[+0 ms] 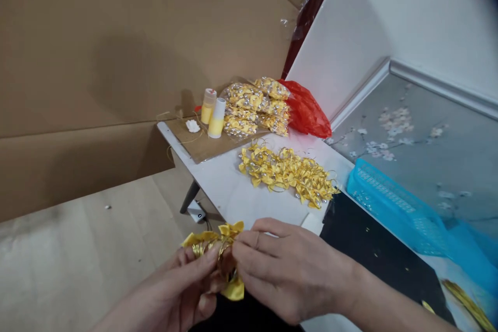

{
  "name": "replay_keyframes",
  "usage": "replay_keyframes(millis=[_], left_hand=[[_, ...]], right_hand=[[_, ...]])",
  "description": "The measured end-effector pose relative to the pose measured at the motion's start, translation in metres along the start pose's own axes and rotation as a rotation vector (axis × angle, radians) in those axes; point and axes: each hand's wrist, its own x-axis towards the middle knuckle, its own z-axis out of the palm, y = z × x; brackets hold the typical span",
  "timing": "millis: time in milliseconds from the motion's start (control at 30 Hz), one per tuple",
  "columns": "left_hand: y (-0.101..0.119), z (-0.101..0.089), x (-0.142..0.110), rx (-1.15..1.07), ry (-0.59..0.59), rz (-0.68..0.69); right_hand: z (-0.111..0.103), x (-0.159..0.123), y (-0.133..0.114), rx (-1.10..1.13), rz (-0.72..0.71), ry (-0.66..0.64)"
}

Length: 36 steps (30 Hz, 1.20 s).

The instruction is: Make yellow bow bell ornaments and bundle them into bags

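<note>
Several yellow ribbon bows (233,289) with gold wire ties are bunched together between my hands, in front of the table's near edge. My left hand (182,280) is closed around the bunch, its thumb pressed over the gold wires. From the right, my right hand (288,270) pinches at the same bunch with curled fingers; its fingertips are partly hidden behind the bows. On the white table beyond lies a loose pile of similar yellow bows (288,171) with silvery beads.
Clear bags of bows (252,104) lie at the back beside a red plastic bag (305,109). Two yellow-and-white bottles (217,119) stand left of them. A blue basket (397,207) leans along the wall, near a black mat (373,249). Gold wire strips (465,301) lie lower right.
</note>
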Motion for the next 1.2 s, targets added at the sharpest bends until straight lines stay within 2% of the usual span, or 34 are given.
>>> replay_keyframes(millis=[100, 200, 233, 300, 367, 400, 433, 567, 700, 800, 900, 967, 1067, 1200], left_hand=[[-0.005, -0.005, 0.003, -0.001, -0.008, -0.007], [-0.003, -0.005, 0.006, -0.035, -0.014, -0.006], [-0.002, -0.005, 0.006, -0.044, -0.007, -0.011], [0.003, -0.003, 0.007, -0.074, 0.02, -0.028], [0.006, -0.002, 0.008, -0.125, 0.063, -0.013], [0.007, -0.002, 0.008, -0.153, 0.083, 0.002], [0.007, -0.003, 0.008, -0.177, 0.1, 0.016], [0.006, -0.005, 0.007, -0.238, 0.136, 0.034], [0.007, -0.001, 0.005, -0.266, 0.193, 0.03], [0.009, 0.007, 0.005, -0.291, 0.194, 0.039], [0.01, 0.016, 0.006, -0.302, 0.152, 0.057], [0.009, 0.021, 0.007, -0.288, 0.129, 0.066], [0.004, 0.025, 0.008, -0.265, 0.113, 0.068], [-0.003, 0.025, 0.008, -0.252, 0.119, 0.058]], right_hand=[[0.004, -0.002, -0.002, 0.007, -0.004, -0.009], [0.008, -0.005, 0.008, 0.041, 0.063, 0.069], [0.009, -0.006, 0.015, 0.062, 0.171, 0.115], [0.013, -0.007, 0.034, 0.098, 0.528, 0.192], [0.018, -0.006, 0.055, 0.104, 0.874, 0.209], [0.022, -0.005, 0.064, 0.099, 0.982, 0.194], [0.026, -0.002, 0.072, 0.093, 1.043, 0.176], [0.043, 0.006, 0.088, 0.118, 1.131, 0.135], [0.046, 0.004, 0.087, 0.216, 1.134, 0.171], [0.036, -0.003, 0.076, 0.312, 1.09, 0.211], [0.021, -0.007, 0.053, 0.382, 1.002, 0.227], [0.013, -0.006, 0.034, 0.299, 0.863, 0.212], [0.004, -0.001, 0.006, -0.006, 0.6, 0.134], [0.002, 0.008, -0.016, -0.205, 0.448, 0.044]])
